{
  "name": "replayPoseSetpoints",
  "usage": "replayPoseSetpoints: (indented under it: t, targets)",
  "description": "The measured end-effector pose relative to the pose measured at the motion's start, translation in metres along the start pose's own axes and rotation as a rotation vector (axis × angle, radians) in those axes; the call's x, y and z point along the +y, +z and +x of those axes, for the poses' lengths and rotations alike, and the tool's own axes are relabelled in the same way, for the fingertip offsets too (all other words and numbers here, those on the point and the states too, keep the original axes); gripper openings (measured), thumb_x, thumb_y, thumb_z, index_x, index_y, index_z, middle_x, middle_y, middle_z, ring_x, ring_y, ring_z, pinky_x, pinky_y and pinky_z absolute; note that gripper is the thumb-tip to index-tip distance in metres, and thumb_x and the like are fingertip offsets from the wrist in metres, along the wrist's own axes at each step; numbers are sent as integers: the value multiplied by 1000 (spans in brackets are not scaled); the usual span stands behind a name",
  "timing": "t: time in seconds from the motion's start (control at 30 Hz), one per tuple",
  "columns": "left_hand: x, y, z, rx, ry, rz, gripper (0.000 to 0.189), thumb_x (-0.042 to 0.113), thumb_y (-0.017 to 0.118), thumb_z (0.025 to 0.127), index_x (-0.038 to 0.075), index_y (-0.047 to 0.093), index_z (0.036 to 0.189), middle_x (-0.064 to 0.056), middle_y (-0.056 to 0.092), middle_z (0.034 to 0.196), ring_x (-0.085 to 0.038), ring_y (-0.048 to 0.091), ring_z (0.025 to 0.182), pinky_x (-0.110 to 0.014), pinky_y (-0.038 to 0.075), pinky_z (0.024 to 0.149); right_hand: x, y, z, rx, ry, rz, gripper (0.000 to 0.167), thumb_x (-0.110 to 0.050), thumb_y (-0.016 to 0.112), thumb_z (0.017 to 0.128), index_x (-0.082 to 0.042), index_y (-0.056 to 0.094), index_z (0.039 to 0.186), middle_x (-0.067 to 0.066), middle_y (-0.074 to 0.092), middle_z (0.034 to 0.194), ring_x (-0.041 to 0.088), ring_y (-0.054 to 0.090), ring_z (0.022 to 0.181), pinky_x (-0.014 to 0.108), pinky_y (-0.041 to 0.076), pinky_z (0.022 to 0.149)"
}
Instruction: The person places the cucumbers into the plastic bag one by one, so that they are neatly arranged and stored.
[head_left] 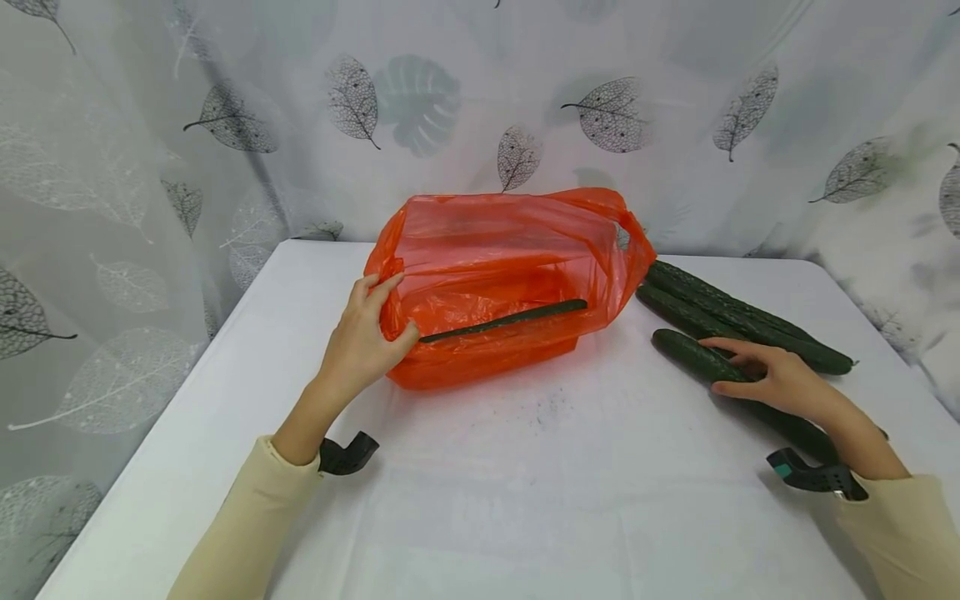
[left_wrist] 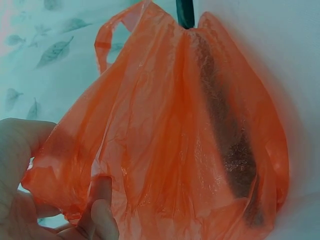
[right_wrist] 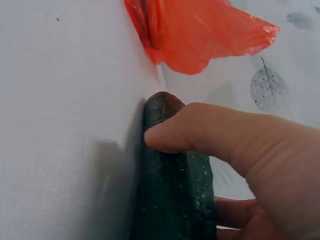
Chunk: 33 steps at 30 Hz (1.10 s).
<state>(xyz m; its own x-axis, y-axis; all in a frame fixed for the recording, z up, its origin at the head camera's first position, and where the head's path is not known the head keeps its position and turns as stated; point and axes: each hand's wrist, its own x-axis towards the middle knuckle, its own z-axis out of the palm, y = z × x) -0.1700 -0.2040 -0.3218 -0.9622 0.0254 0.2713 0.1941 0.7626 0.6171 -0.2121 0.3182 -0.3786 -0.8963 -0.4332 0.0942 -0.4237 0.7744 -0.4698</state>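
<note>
An orange-red plastic bag (head_left: 480, 367) lies on the table with its mouth spread wide. At its left rim my left hand (head_left: 363, 333) holds the thin plastic between thumb and fingers. Inside the bag rests one dark green cucumber (head_left: 525, 317); its shape shows dimly through the plastic in the left wrist view. Off to the right, my right hand (head_left: 783, 379) grips another cucumber (right_wrist: 172, 200) near its far end, thumb on one side and fingers on the other. That cucumber lies slantwise, partly covered by the hand and forearm.
Just behind the gripped one, more cucumbers (head_left: 738, 317) lie side by side, right of the bag. A white cloth (head_left: 510, 500) covers the table. Leaf-patterned curtain (head_left: 465, 83) hangs along the back and sides. Small dark specks (head_left: 551, 408) mark the cloth before the bag.
</note>
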Motion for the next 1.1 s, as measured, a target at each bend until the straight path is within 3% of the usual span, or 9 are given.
replayPoseSetpoints:
  t: [0.1, 0.2, 0.27, 0.37, 0.5, 0.6, 0.77, 0.9, 1.1]
  targets:
    - [0, 0, 0, -3, 2, -1, 63, 20, 59, 86, 4, 44, 145, -21, 34, 146, -41, 41, 129, -61, 44, 98, 0, 1, -1, 29, 20, 22, 61, -19, 78, 81, -14, 56, 138, 25, 59, 127, -22, 39, 93, 30, 49, 69]
    - [0, 1, 0, -5, 0, -1, 63, 20, 59, 86, 4, 44, 145, -21, 33, 146, -41, 41, 129, -61, 44, 98, 1, 5, 0, 45, -2, 70, 59, -15, 74, 85, -14, 54, 140, 11, 63, 96, -13, 41, 82, 25, 41, 60]
    - [0, 1, 0, -7, 0, 0, 63, 20, 59, 86, 4, 44, 145, -21, 33, 147, -41, 41, 129, -61, 44, 98, 1, 7, 1, 54, -18, 108, 58, -12, 71, 87, -14, 53, 141, -1, 52, 75, -3, 41, 74, 26, 34, 54]
    - [1, 1, 0, -10, -1, 2, 63, 20, 59, 86, 4, 44, 145, -21, 32, 147, -42, 41, 130, -61, 44, 97, 2, 9, 1, 37, -41, 167, 57, -9, 68, 89, -12, 50, 143, -8, 41, 62, 9, 41, 60, 28, 30, 51]
    - [0, 1, 0, -11, -1, 5, 63, 20, 59, 86, 4, 44, 145, -21, 33, 147, -42, 42, 129, -61, 45, 96, 1, 9, 2, -25, -51, 225, 58, -7, 64, 92, -7, 44, 146, -3, 58, 61, 14, 52, 53, 24, 41, 57]
    - [0, 1, 0, -11, -4, 2, 63, 20, 59, 86, 5, 44, 145, -21, 33, 147, -41, 43, 128, -61, 45, 96, -1, 9, 4, -50, -42, 234, 58, -8, 64, 92, -7, 43, 147, 1, 60, 62, 17, 56, 53, 24, 45, 60]
    - [1, 0, 1, -12, -7, 2, 63, 20, 59, 86, 4, 44, 145, -21, 33, 147, -41, 42, 128, -61, 45, 96, -6, 10, 7, -3, -11, 172, 57, -12, 70, 89, -8, 49, 142, -2, 56, 57, 13, 50, 49, 26, 40, 52]
    - [1, 0, 1, -14, -9, 5, 64, 20, 59, 86, 4, 44, 145, -21, 33, 147, -42, 42, 128, -61, 45, 96, -8, 11, 9, 53, -33, 146, 56, -10, 73, 85, -8, 55, 137, -5, 49, 56, 9, 41, 47, 28, 33, 44]
    - [2, -1, 0, -16, -11, 2, 64, 20, 59, 86, 5, 43, 145, -21, 33, 147, -41, 42, 128, -61, 45, 96, -20, 6, 11, 78, -29, 169, 54, -8, 75, 83, -9, 57, 135, -2, 55, 62, 12, 50, 47, 27, 41, 45]
